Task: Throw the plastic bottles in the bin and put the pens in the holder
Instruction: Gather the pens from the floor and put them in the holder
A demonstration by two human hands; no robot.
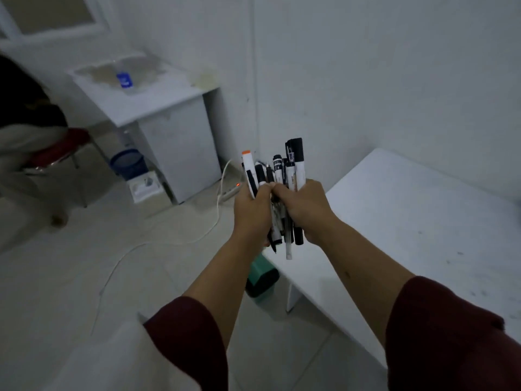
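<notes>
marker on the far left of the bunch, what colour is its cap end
Orange, on the white marker at the left edge of the pens; seen in the head view.

A bundle of pens (282, 176) sits between both hands (282, 213), above a bin (260, 280) beside the table (408, 221).
</notes>
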